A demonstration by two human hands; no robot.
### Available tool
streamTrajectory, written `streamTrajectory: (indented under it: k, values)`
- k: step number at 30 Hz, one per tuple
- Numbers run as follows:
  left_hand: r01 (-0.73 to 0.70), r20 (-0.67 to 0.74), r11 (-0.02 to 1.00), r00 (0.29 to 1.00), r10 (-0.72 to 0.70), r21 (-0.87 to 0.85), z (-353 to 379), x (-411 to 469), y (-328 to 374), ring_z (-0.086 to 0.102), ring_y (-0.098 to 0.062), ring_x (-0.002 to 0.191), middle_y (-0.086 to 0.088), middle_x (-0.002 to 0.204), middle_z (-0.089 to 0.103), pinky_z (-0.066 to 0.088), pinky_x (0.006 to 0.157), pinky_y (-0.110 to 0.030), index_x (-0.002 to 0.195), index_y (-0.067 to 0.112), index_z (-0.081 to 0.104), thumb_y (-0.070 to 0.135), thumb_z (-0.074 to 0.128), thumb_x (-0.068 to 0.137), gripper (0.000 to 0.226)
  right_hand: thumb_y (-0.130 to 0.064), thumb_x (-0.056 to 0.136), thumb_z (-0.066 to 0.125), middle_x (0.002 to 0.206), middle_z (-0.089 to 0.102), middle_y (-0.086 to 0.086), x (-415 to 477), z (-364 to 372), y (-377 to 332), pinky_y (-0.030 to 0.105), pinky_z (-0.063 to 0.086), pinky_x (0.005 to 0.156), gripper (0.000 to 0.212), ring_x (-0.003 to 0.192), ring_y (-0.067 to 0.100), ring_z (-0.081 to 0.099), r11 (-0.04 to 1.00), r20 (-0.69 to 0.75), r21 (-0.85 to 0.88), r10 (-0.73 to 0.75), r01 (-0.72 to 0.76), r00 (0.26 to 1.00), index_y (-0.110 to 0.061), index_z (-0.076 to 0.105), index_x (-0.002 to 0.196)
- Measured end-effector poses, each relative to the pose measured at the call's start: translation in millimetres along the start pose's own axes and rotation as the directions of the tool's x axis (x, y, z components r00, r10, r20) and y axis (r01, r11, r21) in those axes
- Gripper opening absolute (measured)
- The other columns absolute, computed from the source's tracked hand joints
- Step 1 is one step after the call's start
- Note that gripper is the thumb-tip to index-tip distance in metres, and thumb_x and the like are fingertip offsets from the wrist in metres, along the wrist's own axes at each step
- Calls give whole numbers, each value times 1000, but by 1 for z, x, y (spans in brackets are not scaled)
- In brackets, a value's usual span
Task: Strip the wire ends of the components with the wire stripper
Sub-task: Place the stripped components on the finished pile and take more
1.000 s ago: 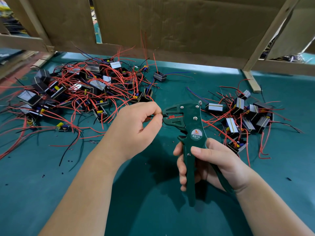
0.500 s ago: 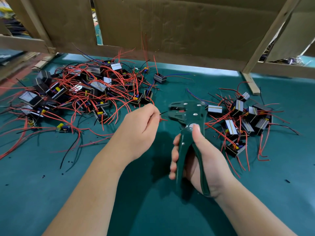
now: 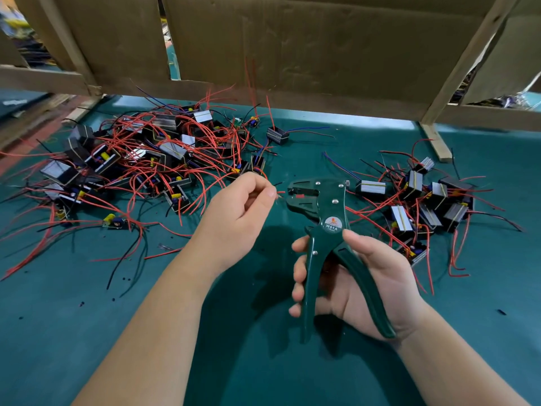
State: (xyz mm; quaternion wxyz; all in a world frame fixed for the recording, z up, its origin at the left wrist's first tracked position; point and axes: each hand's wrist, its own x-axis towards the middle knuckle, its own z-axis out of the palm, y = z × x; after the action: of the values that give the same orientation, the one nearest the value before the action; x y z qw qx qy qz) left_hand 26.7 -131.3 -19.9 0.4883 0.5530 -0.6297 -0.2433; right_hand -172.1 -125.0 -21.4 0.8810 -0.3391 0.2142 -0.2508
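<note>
Left hand (image 3: 237, 218): thumb and forefinger tips (image 3: 270, 195) pinched together on a thin red insulated wire end (image 3: 281, 192), other fingers curled in. The wire tip points right and lies just beside the mouth of the tool head; cannot tell whether it has entered.

Right hand (image 3: 363, 276): fingers (image 3: 298, 278) wrapped round the front handle, thumb laid along the body, rear handle against the palm. It grips a dark green metal wire stripper (image 3: 329, 213) with a round label; handles spread, head up and to the left.

Smooth teal table mat (image 3: 87, 317) below. Left heap of boxy black-and-silver components with red leads (image 3: 146, 159), tangled. Smaller right heap of the same components (image 3: 424, 200). Brown corrugated cardboard wall (image 3: 292, 54) behind, in a pale wooden frame (image 3: 456, 68).
</note>
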Motion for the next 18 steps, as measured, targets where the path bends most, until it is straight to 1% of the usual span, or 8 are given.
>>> streamTrajectory:
  k: [2,4,9,14,18]
  values:
    - [-18,19,1000,1000,18,-3,2,0,1,37,-2,53,16,60,45,33,53,-12,80,25,53,30,47,93,16,-42,68,78,88,62,22,-1,0,1,52,54,74,58,77,36,63,1000,31,-5,-1,2,1000,-1,67,108]
    - [-28,26,1000,999,28,1,4,-1,2,34,-3,51,15,57,42,30,51,-13,79,22,52,29,47,92,16,-42,69,78,88,63,21,-1,1,0,51,54,74,57,77,35,63,1000,43,-17,-4,5,999,-3,67,108]
    - [-58,20,998,998,58,-1,5,-1,2,31,-4,50,12,56,38,28,50,-15,81,16,51,28,48,93,17,-43,68,79,86,63,20,-2,0,0,50,55,73,53,76,34,64,999,40,-51,7,-5,999,-6,68,103]
    - [-82,39,997,996,82,3,3,-2,3,30,-7,49,12,55,38,27,50,-17,78,21,45,26,47,93,16,-46,66,81,81,62,19,-3,0,0,48,56,69,52,71,33,63,994,0,-110,3,-3,1000,-7,68,98]
    - [-91,41,996,995,90,5,2,-3,4,30,-6,50,13,56,40,27,50,-18,79,20,45,25,47,93,15,-47,66,81,79,62,18,-3,1,0,47,56,67,51,68,32,63,993,-5,-120,5,-6,1000,-7,68,96]
